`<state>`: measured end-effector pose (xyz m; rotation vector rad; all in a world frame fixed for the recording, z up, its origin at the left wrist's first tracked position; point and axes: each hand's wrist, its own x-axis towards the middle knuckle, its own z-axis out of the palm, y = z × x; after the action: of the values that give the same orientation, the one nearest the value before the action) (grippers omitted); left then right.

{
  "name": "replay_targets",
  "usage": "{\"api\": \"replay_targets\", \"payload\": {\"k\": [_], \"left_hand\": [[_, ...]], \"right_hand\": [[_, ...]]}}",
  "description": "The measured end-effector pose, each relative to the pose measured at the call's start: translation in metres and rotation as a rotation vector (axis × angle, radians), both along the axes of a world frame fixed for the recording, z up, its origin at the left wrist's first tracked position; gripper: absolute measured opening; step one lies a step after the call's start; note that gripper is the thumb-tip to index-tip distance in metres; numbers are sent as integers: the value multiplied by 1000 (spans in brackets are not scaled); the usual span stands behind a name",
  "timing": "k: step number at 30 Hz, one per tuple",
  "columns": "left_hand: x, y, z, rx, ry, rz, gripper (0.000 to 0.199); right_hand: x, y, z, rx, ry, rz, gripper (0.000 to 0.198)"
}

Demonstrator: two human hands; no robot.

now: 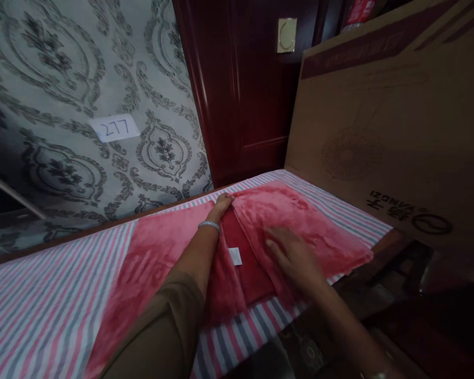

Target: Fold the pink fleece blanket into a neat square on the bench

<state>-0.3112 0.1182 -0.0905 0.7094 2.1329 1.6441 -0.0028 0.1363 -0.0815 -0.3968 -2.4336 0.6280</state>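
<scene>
A pink plush cloth lies spread over a striped sheet, with its two side panels folded toward the middle. Between the panels shows a strip of darker red lining bearing a small white label. My left hand, with a bracelet at the wrist, is at the far end of the gap, its fingers closed on the cloth's edge. Over the right panel, my right hand is slightly blurred, thumb and fingers apart, near or touching the plush; contact is hard to make out.
A large cardboard box stands at the right, behind the table end. Patterned wallpaper with a paper marked 277 and a dark red door rise behind. Dark items lie below the table's right edge.
</scene>
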Motion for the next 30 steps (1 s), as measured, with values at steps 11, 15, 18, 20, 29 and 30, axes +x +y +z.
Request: {"api": "replay_targets", "payload": {"k": [11, 15, 18, 20, 29, 30], "left_hand": [[-3, 4, -7, -134, 205, 110, 6], [0, 6, 2, -230, 278, 110, 15], [12, 9, 19, -299, 356, 100, 32], [26, 10, 28, -301, 448, 80, 50], [59, 3, 18, -758, 768, -347, 63], [59, 4, 19, -760, 767, -348, 63]], "right_hand": [[-57, -7, -19, 180, -432, 244, 64], [-55, -6, -18, 163, -422, 238, 65], [-57, -4, -16, 157, -413, 233, 65], [-58, -3, -15, 152, -404, 238, 66], [-45, -17, -10, 53, -412, 239, 71], [-39, -21, -10, 38, -395, 237, 70]]}}
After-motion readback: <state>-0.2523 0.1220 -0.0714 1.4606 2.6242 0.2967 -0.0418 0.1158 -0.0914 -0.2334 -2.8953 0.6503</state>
